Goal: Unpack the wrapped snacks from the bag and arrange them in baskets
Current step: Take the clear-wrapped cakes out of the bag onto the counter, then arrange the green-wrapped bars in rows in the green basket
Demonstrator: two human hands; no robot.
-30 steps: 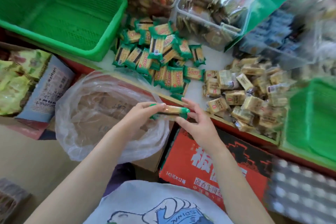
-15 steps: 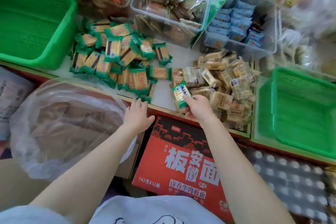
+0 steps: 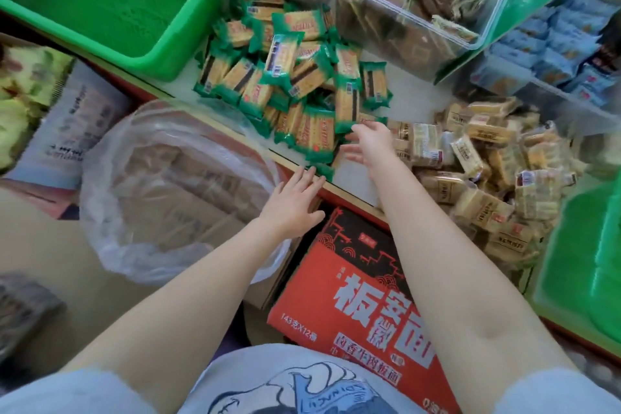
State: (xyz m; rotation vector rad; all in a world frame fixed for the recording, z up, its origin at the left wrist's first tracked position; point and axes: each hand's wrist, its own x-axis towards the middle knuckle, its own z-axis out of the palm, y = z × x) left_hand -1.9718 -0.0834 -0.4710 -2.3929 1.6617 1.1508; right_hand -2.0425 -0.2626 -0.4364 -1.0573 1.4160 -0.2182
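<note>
— Two heaps of wrapped snacks lie on the white counter (image 3: 353,175). How do they differ?

— Green-wrapped snacks (image 3: 295,84), flat oblong packets with crimped ends in glossy film, are piled at centre frame. Tan-wrapped snacks (image 3: 484,158), blockier with clear crinkly wrap, spread toward the right.

— And the hands?

— Right hand (image 3: 369,141) reaches over the counter's edge, fingers straight and spread, its tips at the near edge of the green pile; it holds nothing. Left hand (image 3: 295,198) lies lower, at the counter's front lip, fingers extended and relaxed, gripping nothing, its tips just beside one stray green packet.

— The bag?

— Clear plastic bag (image 3: 161,185), thin and wrinkled, gapes open at lower left of the frame, beside the left wrist. Through the film show only brown, blurred shapes.

— Baskets?

— One green basket (image 3: 111,3), rigid plastic with a perforated floor, in the upper left of the frame; another green basket (image 3: 584,262) at the right edge, blurred.

— Anything else?

— A clear hard plastic bin (image 3: 420,0) of brown-wrapped pieces at top, and a red printed carton (image 3: 356,282) below the counter between the arms.
</note>
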